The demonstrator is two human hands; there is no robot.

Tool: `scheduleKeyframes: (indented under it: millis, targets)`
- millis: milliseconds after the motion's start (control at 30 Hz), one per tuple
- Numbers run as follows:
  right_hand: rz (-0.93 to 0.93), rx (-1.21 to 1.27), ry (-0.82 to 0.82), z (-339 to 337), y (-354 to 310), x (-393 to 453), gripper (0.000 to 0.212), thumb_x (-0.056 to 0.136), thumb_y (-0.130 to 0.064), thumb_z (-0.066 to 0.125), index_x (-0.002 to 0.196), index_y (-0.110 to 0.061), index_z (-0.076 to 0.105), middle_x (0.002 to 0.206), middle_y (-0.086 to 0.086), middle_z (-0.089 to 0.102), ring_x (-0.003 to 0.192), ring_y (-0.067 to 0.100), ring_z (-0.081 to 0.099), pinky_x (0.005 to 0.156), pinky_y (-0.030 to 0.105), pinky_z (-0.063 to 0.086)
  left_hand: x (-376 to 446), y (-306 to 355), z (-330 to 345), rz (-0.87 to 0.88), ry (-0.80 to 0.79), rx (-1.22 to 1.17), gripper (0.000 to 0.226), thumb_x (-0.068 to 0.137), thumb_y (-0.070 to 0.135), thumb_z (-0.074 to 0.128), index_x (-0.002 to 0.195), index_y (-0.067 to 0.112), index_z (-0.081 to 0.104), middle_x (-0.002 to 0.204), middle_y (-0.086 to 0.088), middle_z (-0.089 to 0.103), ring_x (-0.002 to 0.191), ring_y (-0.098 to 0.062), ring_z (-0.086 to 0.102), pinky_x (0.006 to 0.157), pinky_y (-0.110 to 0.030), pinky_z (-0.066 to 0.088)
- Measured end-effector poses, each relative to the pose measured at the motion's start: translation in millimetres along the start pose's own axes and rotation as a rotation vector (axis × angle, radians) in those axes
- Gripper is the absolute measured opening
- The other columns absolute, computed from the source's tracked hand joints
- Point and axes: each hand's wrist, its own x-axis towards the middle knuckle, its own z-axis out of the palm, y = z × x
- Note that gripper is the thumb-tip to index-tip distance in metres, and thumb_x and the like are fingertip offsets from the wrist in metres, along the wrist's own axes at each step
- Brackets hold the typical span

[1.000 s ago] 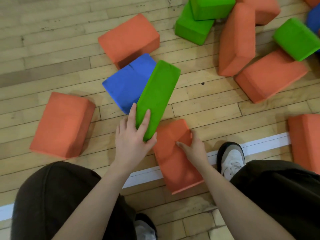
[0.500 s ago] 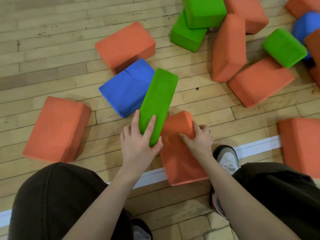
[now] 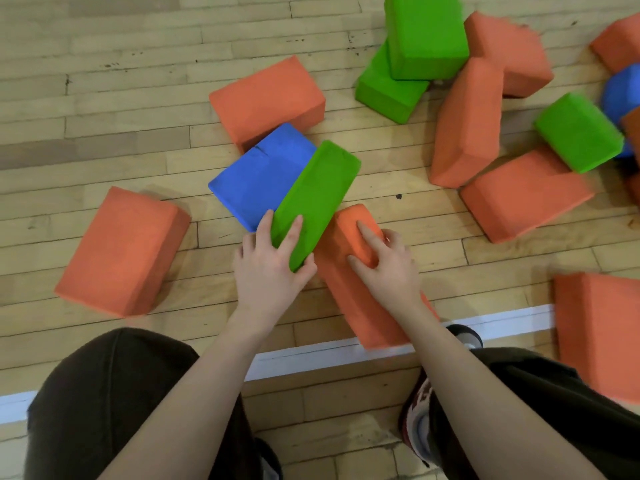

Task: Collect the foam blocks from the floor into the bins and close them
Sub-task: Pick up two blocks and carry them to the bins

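My left hand grips the near end of a long green foam block, which leans over a blue block. My right hand presses on top of an orange block lying across the white floor line; its fingers are spread over the far end. The two held blocks touch side by side. No bin is in view.
Orange blocks lie at the left, behind the blue one and at the right edge. A pile of green and orange blocks fills the upper right. My knees and a shoe are at the bottom.
My right hand slid from the orange block's side up onto its top far end. The left hand kept its hold on the green block. The camera moved closer.
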Motion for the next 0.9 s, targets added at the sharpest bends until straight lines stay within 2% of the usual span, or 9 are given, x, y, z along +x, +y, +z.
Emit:
scheduleKeyframes:
  millis: [133,333,433,533,667,767,900]
  targets:
    - [0.057,0.043,0.11,-67.0,-26.6,5.9,0.062,0.082,-0.046,0.061,0.139,-0.046,0.036,0.141,0.007,0.037,0.123,0.032,0.041,0.101,0.047,0.035,19.2,38.7,-52.2,-0.109,-0.007,-0.046,0.055,0.072,0.05,0.05,0.121,0.028,0.063,0.13,-0.015,0.054,0.095,-0.037,0.058,0.071,-0.042,0.049]
    - [0.061,0.095,0.123,-227.6,-86.0,-0.6,0.071,0.079,-0.038,0.064,0.142,-0.046,0.032,0.146,0.007,0.032,0.125,0.034,0.036,0.101,0.048,0.033,57.1,116.1,-194.7,-0.229,0.028,-0.105,0.06,0.072,0.054,0.044,0.124,0.027,0.06,0.133,-0.018,0.051,0.098,-0.04,0.058,0.077,-0.046,0.048]
    - [0.025,0.07,0.125,-319.2,-117.8,-9.3,0.071,0.081,-0.044,0.064,0.143,-0.046,0.029,0.146,0.008,0.032,0.126,0.035,0.035,0.099,0.048,0.036,72.7,158.6,-278.7,-0.266,0.052,-0.14,0.06,0.072,0.054,0.044,0.124,0.027,0.061,0.132,-0.017,0.051,0.102,-0.04,0.057,0.079,-0.048,0.048]
    - [-0.021,0.064,0.139,-413.7,-153.6,-22.9,0.069,0.083,-0.049,0.062,0.143,-0.046,0.029,0.144,0.01,0.034,0.126,0.034,0.036,0.099,0.047,0.038,83.8,198.5,-365.3,-0.266,0.095,-0.134,0.059,0.073,0.053,0.046,0.121,0.024,0.063,0.128,-0.02,0.054,0.097,-0.041,0.058,0.074,-0.048,0.05]
    - [-0.068,0.01,0.158,-518.5,-202.8,-35.7,0.066,0.084,-0.051,0.06,0.142,-0.046,0.03,0.142,0.011,0.036,0.122,0.035,0.038,0.099,0.046,0.038,97.6,239.4,-463.2,-0.314,0.127,-0.134,0.062,0.073,0.055,0.043,0.122,0.022,0.063,0.127,-0.02,0.054,0.097,-0.04,0.057,0.075,-0.046,0.048]
    - [-0.093,0.022,0.147,-570.9,-232.5,-29.3,0.064,0.084,-0.052,0.058,0.142,-0.046,0.031,0.14,0.012,0.037,0.125,0.033,0.035,0.099,0.046,0.037,110.1,259.1,-515.9,-0.375,0.157,-0.156,0.065,0.072,0.057,0.04,0.125,0.024,0.061,0.131,-0.018,0.051,0.104,-0.04,0.056,0.078,-0.047,0.048]
    - [-0.146,0.039,0.131,-604.9,-266.7,-3.1,0.063,0.084,-0.053,0.057,0.142,-0.046,0.032,0.139,0.013,0.038,0.127,0.032,0.034,0.099,0.047,0.037,126.2,260.5,-554.4,-0.441,0.213,-0.17,0.067,0.071,0.058,0.04,0.126,0.026,0.059,0.133,-0.017,0.05,0.107,-0.039,0.055,0.08,-0.048,0.049]
